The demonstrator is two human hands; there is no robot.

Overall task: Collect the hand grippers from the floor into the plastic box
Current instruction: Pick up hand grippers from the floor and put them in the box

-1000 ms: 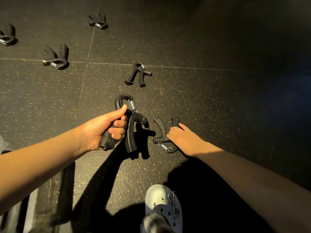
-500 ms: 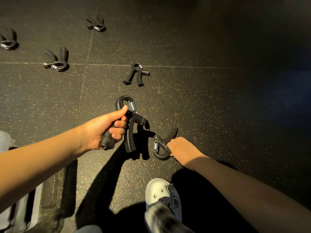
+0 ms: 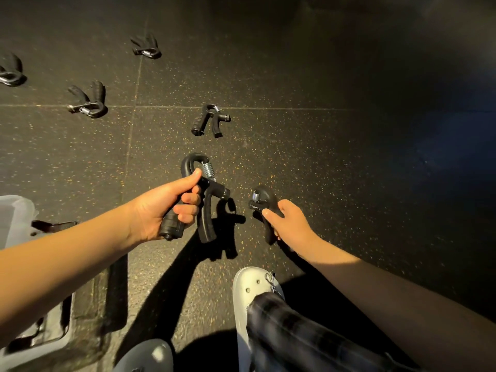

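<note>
My left hand (image 3: 166, 208) grips one handle of a black hand gripper (image 3: 206, 205) with a steel spring, held above the floor. My right hand (image 3: 290, 224) holds a second black hand gripper (image 3: 261, 201), lifted off the floor with its spring end up. Several more black hand grippers lie on the floor: one just ahead (image 3: 208, 120), one to the left (image 3: 88, 103), one at the far left edge (image 3: 10, 72) and one farther back (image 3: 146, 47). The clear plastic box (image 3: 16, 218) shows at the left edge, partly hidden behind my left forearm.
Dark speckled rubber floor tiles with seams (image 3: 134, 103) run under everything. My white clog (image 3: 255, 294) and plaid trouser leg stand at the bottom centre, a grey shoe (image 3: 146, 357) beside them. The right side of the floor is in deep shadow.
My right hand has closed on the gripper that lay on the floor and raised it. The left hand keeps its gripper. The box has come into view at the left.
</note>
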